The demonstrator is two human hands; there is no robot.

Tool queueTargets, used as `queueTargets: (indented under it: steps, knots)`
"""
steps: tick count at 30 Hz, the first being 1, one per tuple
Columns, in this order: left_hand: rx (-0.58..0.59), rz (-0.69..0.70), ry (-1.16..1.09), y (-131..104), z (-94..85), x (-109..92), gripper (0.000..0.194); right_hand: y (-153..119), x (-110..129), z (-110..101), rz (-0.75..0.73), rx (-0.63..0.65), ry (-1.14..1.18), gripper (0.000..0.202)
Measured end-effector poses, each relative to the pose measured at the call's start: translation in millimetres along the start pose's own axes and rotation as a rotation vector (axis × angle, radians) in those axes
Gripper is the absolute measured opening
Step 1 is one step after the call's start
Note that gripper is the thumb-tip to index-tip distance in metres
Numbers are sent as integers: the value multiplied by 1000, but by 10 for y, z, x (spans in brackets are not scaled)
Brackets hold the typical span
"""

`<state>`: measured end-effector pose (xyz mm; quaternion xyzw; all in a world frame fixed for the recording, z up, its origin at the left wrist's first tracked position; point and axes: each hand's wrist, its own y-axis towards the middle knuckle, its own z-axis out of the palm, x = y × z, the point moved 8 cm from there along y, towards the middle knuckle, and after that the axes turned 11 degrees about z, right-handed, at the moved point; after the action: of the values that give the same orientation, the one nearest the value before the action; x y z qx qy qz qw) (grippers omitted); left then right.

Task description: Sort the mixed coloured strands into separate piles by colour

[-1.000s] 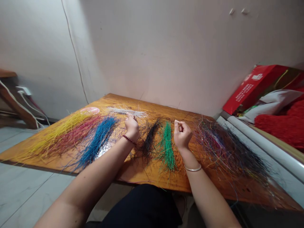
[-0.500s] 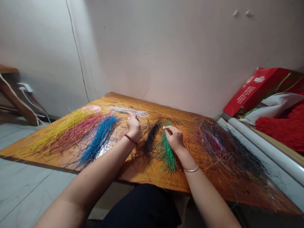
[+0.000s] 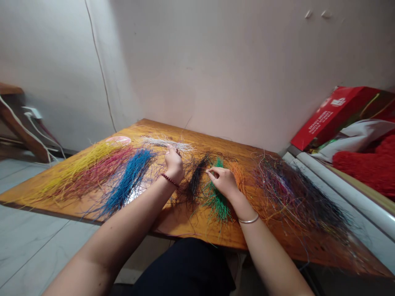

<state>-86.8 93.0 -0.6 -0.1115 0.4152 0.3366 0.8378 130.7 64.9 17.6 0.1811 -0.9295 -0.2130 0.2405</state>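
Observation:
My left hand is closed, thumb uppermost, just in front of a bundle of white strands; what lies inside its fingers is hidden. With thumb and forefinger pinched, my right hand hovers over the green strands. Its fingertips point left toward a black bundle, and anything between them is too thin to name. Orange strands lie just right of this hand. Left of my left forearm is a thick blue bundle.
Yellow strands and dark red strands spread over the left of the wooden table. A tangled mixed pile covers its right side. Beyond that are a red box and red fluffy cloth. A wall stands behind.
My right hand has shifted slightly left and down, its pinched fingertips passing from the green strands toward the black bundle. My left hand has stayed in place.

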Motion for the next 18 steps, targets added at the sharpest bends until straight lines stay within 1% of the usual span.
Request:
queueTargets:
  steps: [5,9,11,18]
  knots:
    - [-3,6,5,6,-6,1,54,-14,46,-16,-38,47,37,13]
    - [-2,8,5,2,-6,-1,54,-11,45,-67,-40,30,50,14]
    - [-3,4,7,-2,-10,2,54,1,28,-120,-14,-15,69,15]
    - [14,2,4,-6,3,20,53,19,-45,-397,117,-257,216,22]
